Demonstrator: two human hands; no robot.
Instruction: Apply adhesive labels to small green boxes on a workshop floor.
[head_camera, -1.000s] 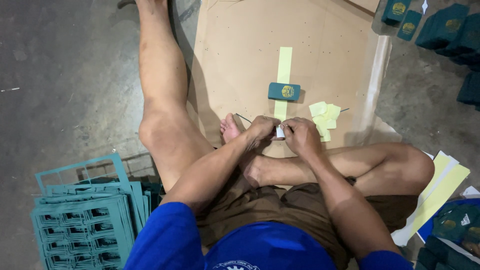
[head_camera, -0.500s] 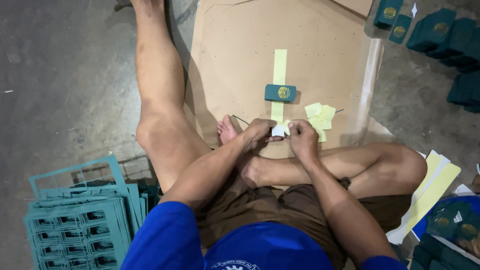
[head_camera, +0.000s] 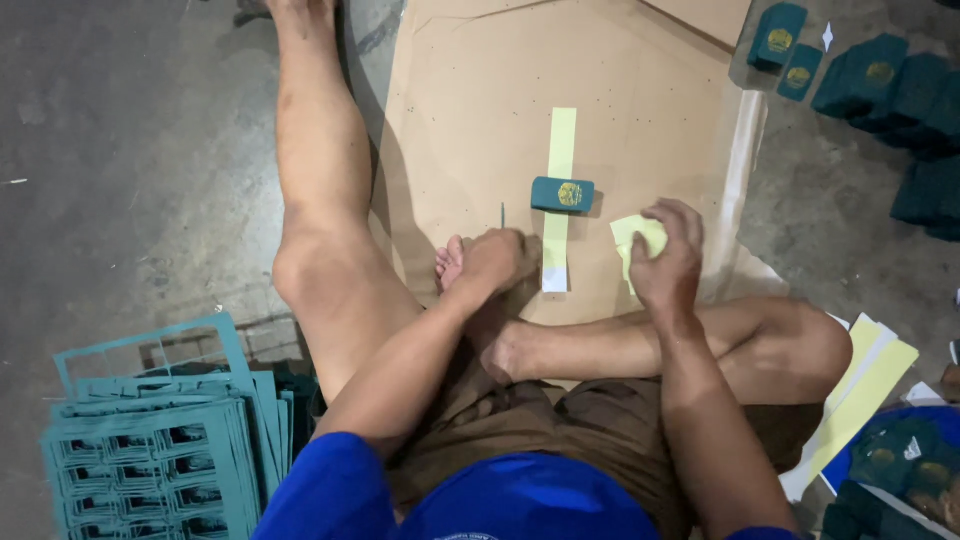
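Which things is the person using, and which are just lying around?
In use:
- left hand, holding a thin tool
- right hand, on yellow papers
- yellow strip
- small teal box on the strip

Lying about:
- teal cut-out sheets
- teal boxes
- more yellow strips

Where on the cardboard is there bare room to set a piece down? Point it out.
The cardboard sheet is bare left of the yellow strip, up to the outstretched leg. It is also bare right of the strip, above the right hand. It is crowded around the teal box, the yellow papers and the left hand.
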